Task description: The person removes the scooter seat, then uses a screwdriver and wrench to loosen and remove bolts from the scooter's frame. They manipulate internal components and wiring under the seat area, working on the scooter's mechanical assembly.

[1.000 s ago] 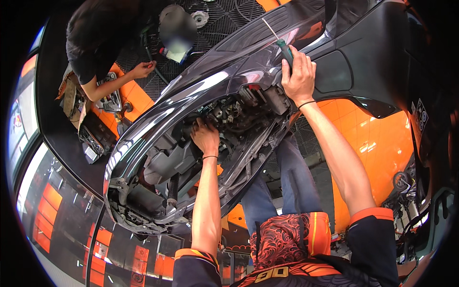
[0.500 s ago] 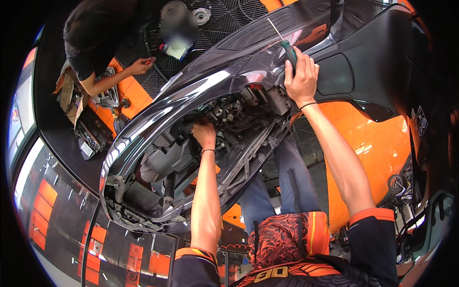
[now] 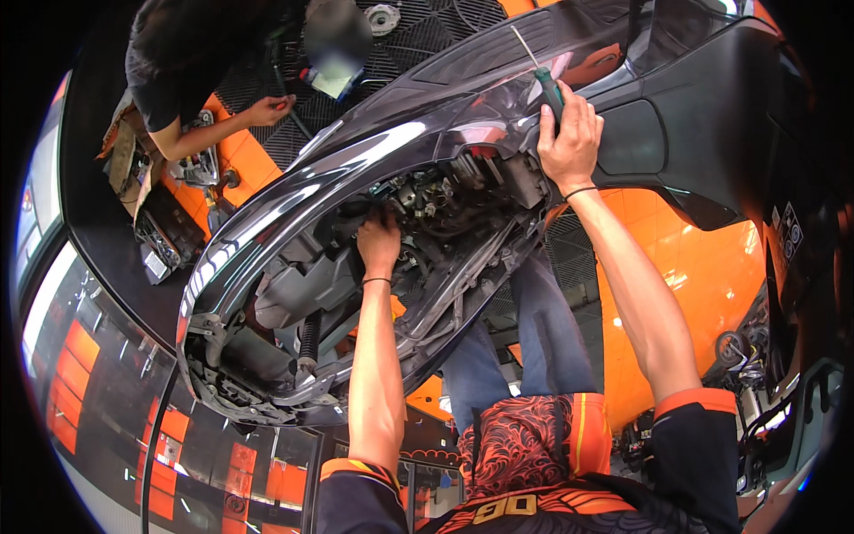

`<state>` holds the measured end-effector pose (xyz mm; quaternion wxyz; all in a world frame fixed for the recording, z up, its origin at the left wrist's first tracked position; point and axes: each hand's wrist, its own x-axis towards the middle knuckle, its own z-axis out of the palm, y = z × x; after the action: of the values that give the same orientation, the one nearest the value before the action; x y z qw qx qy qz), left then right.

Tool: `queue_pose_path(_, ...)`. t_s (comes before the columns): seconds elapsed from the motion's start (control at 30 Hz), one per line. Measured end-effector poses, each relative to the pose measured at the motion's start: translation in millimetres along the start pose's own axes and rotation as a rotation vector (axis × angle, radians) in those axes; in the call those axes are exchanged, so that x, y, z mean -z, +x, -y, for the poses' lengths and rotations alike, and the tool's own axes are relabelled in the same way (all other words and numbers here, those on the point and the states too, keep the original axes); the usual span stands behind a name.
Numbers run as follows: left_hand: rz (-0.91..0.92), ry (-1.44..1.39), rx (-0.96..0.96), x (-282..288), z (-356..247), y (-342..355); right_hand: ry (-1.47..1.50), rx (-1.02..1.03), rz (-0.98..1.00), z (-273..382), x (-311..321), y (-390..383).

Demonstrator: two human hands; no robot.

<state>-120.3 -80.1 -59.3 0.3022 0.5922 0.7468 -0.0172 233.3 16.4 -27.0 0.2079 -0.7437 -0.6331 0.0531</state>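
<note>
A screwdriver [image 3: 549, 90] with a green handle and a thin metal shaft is in my right hand [image 3: 570, 149]. Its shaft points away, up and to the left, over the glossy dark body panel [image 3: 418, 142] of what looks like a scooter. That hand rests at the panel's right part, fingers curled round the handle. My left hand [image 3: 380, 244] reaches into the uncovered bay, among dark hoses and metal engine parts [image 3: 418, 200]. Its fingers are bent together against a dark part; the tips and whatever they grip are hidden.
Across the scooter, a co-worker's arm [image 3: 203, 138] reaches over the floor, a small red thing in the hand. Parts and a cardboard box [image 3: 124, 169] lie beside them. A black coil spring [image 3: 309, 335] shows inside the open body. An orange floor [image 3: 658, 285] spreads at right.
The view has shifted slightly. My left hand's fingers have straightened a little within the bay. My right hand keeps the screwdriver in much the same place.
</note>
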Motion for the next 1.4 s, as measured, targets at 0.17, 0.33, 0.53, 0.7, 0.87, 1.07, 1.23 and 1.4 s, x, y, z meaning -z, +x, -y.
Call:
queue_pose_path(0.17,0.083,-0.032,-0.028,8.4,13.7,1.5,0.005,0.0,-0.009,2.9,0.4,0.0)
queue_pose_path(0.33,0.025,0.018,-0.168,4.6,17.2,3.7,0.026,-0.005,-0.016,2.8,0.0,-1.8)
queue_pose_path(0.53,-0.078,0.076,-0.287,2.1,7.7,3.1,0.029,0.013,-0.053,6.2,-2.9,-5.8)
queue_pose_path(0.7,-0.171,-0.014,-0.278,24.0,-1.4,1.6,0.145,-0.002,-0.164,-0.8,-1.8,-3.7)
queue_pose_path(0.87,-0.095,-0.253,-0.216,81.4,-13.8,-36.7,0.847,-0.615,-0.274,56.8,39.8,-72.9)
queue_pose_path(1.07,0.254,-0.834,-0.131,163.5,-46.0,-144.0,1.758,-0.793,-0.22,207.8,134.1,-239.0)
queue_pose_path(1.23,0.477,-0.861,-0.07,167.8,-45.1,-214.7,1.398,-0.752,0.127,251.7,188.0,-292.6)
queue_pose_path(1.4,0.389,-0.647,-0.308,122.2,-78.7,-238.4,1.354,-0.837,0.087,222.0,186.3,-318.4)
